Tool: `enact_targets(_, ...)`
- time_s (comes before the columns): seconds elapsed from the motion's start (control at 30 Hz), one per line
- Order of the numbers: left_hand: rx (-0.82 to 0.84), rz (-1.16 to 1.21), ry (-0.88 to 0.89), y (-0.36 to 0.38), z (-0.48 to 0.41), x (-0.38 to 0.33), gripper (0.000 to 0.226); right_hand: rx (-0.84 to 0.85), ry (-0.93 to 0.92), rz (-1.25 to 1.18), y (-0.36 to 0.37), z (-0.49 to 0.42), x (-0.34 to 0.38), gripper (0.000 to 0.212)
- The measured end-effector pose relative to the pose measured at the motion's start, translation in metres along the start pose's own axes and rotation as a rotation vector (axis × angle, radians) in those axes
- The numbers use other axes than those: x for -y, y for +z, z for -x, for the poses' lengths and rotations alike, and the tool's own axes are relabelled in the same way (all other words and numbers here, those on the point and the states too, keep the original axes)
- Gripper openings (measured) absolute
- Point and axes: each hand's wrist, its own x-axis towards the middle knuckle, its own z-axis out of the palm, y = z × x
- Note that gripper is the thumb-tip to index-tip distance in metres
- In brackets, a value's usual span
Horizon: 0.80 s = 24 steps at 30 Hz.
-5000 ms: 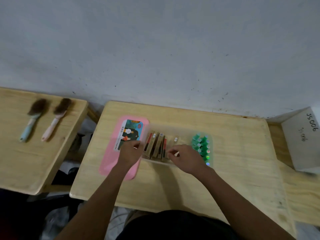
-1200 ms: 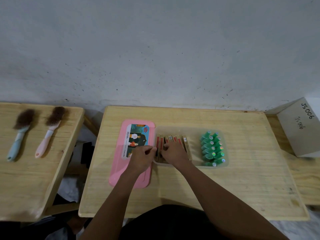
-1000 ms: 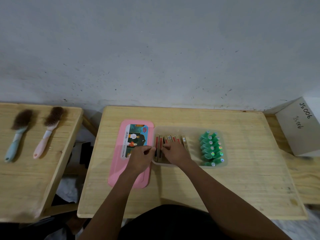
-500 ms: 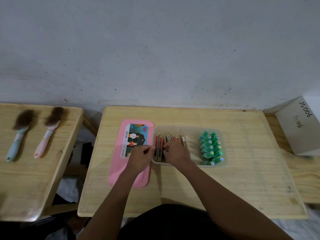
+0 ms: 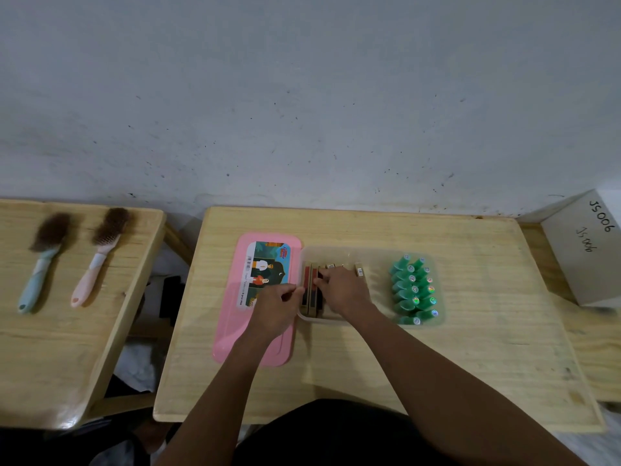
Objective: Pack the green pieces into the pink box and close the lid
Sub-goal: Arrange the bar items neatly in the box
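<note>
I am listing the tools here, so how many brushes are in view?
2. Both lie on the left table: the blue-handled brush nearer its left edge, and the pink-handled brush beside it on the right, not touching it. No other brush seems hidden.

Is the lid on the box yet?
No, it is off. The pink lid lies flat on the table beside the clear box, whose open top shows the green pieces inside.

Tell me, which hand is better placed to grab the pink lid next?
Left. The left hand is over the pink lid; the right hand reaches into the clear box beside it.
</note>
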Motion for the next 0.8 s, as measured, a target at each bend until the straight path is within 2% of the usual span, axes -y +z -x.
enact_targets(0.27, 0.009, 0.023, -0.011, -0.001, 0.001, -0.002, 0.03, -0.056, 0.004, -0.055, -0.001, 0.003, -0.002, 0.026)
enact_targets(0.4, 0.018, 0.019, -0.023, -0.002, 0.003, -0.006, 0.025, -0.208, 0.127, -0.072, -0.014, 0.007, -0.016, 0.023)
enact_targets(0.6, 0.005, 0.006, -0.034, -0.002, 0.003, -0.005, 0.031, -0.094, 0.175, 0.141, -0.016, 0.015, -0.027, 0.022)
enact_targets(0.8, -0.004, 0.02, -0.036, -0.001, 0.005, -0.007, 0.028, -0.118, 0.183, 0.225, -0.005, 0.02, -0.019, 0.02)
